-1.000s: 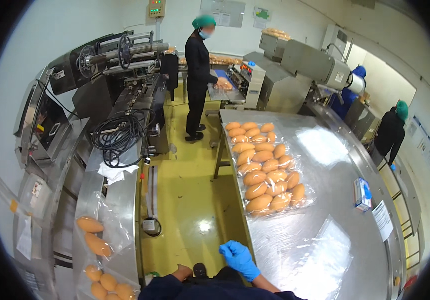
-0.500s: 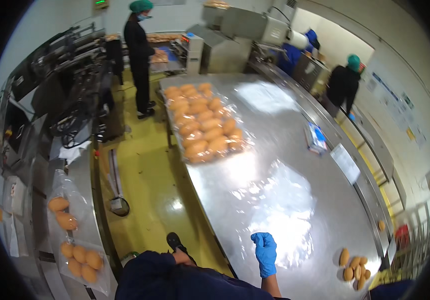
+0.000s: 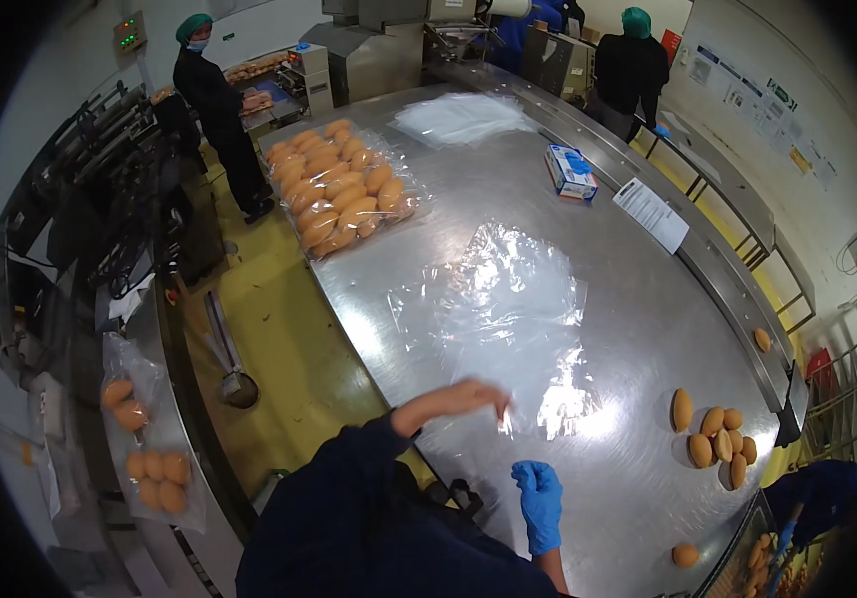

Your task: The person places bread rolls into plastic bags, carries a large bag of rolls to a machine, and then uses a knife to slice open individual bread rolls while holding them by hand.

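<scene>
My bare left hand reaches out over the near edge of the steel table, fingers stretched forward and bent down at the tips, slightly blurred, with nothing visible in it. In front of it lie flat clear plastic bags, shiny and overlapping. My right hand, in a blue glove, hovers over the near part of the table with its fingers curled closed; whether anything is in them is hidden. Several loose bread rolls lie on the table to the right. Farther off at the left, a large clear bag of bread rolls rests near the edge.
On the steel table are a glove box, a paper sheet and more clear bags. Bagged rolls lie on the left counter. A co-worker's sleeve is beside a crate of rolls; two people stand farther back.
My left hand has come up from beside my body and out over the table edge. The gloved right hand stays closed. The view has shifted, showing more of the table's right side.
</scene>
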`<state>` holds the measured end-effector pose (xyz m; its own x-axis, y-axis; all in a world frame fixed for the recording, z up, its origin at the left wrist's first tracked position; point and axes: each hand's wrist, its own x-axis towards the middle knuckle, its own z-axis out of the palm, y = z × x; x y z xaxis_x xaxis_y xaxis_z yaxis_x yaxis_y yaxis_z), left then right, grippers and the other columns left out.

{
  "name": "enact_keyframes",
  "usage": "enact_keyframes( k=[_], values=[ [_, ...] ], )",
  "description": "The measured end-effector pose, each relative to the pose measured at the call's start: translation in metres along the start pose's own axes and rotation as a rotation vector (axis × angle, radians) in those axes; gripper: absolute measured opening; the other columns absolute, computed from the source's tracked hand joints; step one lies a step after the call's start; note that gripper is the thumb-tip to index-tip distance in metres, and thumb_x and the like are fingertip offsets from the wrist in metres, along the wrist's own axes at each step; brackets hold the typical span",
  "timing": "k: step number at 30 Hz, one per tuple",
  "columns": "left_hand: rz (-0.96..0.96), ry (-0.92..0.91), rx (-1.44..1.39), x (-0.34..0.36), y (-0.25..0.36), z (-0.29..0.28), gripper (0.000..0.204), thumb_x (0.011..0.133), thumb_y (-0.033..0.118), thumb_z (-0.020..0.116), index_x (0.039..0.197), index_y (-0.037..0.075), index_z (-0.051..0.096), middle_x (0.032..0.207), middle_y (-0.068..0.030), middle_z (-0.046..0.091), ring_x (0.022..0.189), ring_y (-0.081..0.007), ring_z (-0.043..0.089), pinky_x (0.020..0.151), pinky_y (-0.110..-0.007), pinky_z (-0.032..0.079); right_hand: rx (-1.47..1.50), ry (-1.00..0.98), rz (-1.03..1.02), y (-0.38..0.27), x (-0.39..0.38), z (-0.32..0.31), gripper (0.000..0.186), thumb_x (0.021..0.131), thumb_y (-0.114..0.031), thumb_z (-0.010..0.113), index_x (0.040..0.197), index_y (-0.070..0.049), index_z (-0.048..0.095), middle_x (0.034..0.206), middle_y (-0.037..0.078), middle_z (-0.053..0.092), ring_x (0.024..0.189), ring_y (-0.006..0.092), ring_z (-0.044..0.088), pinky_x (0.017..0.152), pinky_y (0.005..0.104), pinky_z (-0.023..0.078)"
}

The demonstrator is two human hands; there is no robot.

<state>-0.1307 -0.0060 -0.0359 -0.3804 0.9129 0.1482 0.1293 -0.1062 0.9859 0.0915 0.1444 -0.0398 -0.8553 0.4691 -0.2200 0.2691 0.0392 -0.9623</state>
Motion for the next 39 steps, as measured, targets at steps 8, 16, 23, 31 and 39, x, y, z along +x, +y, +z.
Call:
enact_keyframes(
  k=[8, 16, 23, 31, 39],
  values=[
    [-0.036, 0.670, 0.172, 0.096, -0.017, -0.005, 0.027, 0.088, 0.029, 0.061, 0.090, 0.002, 0.065, 0.085, -0.0055, 0.065, 0.081, -0.0141, 0.060, 0.074, -0.028, 0.047, -0.343, -0.374, -0.558, -0.069, -0.002, 0.068, 0.025, 0.080, -0.023, 0.069, 0.098, -0.008, 0.063, 0.086, 0.010, 0.064, 0.079, 0.0248, 0.063, 0.071, 0.0341, 0.051],
    [-0.127, 0.798, 0.636, 0.073, -0.065, -0.051, 0.017, 0.083, 0.021, 0.062, 0.089, 0.005, 0.065, 0.089, -0.0124, 0.060, 0.079, -0.0249, 0.061, 0.072, -0.035, 0.049, -0.345, -0.389, -0.831, -0.085, 0.016, 0.117, 0.012, 0.079, -0.013, 0.062, 0.088, -0.006, 0.058, 0.080, 0.011, 0.058, 0.076, 0.0312, 0.058, 0.068, 0.0396, 0.048],
    [-0.348, 1.408, 0.465, 0.013, -0.115, -0.179, 0.023, 0.080, 0.027, 0.058, 0.088, 0.007, 0.067, 0.084, -0.0157, 0.067, 0.082, -0.0311, 0.065, 0.073, -0.040, 0.051, 0.211, -1.249, -0.444, -0.162, -0.033, 0.117, 0.012, 0.082, -0.007, 0.058, 0.091, -0.002, 0.052, 0.082, 0.009, 0.050, 0.071, 0.0192, 0.051, 0.068, 0.0309, 0.044],
    [0.021, 1.389, -1.016, 0.010, -0.048, -0.289, 0.021, 0.078, 0.021, 0.050, 0.058, 0.017, 0.045, 0.044, -0.0009, 0.044, 0.037, -0.0133, 0.042, 0.036, -0.024, 0.030, 0.225, -1.073, -0.222, -0.167, -0.010, 0.125, 0.010, 0.090, -0.013, 0.056, 0.091, -0.004, 0.054, 0.083, 0.004, 0.054, 0.070, 0.0117, 0.050, 0.064, 0.0268, 0.043],
    [-0.258, 1.233, -0.887, 0.081, -0.098, -0.352, 0.021, 0.075, 0.025, 0.047, 0.057, 0.016, 0.048, 0.054, -0.0010, 0.049, 0.052, -0.0161, 0.047, 0.055, -0.035, 0.036, -0.006, -0.239, -0.676, -0.146, 0.027, 0.194, 0.021, 0.087, -0.024, 0.059, 0.099, -0.008, 0.051, 0.087, 0.012, 0.057, 0.077, 0.0295, 0.058, 0.072, 0.0398, 0.046]
  ],
)
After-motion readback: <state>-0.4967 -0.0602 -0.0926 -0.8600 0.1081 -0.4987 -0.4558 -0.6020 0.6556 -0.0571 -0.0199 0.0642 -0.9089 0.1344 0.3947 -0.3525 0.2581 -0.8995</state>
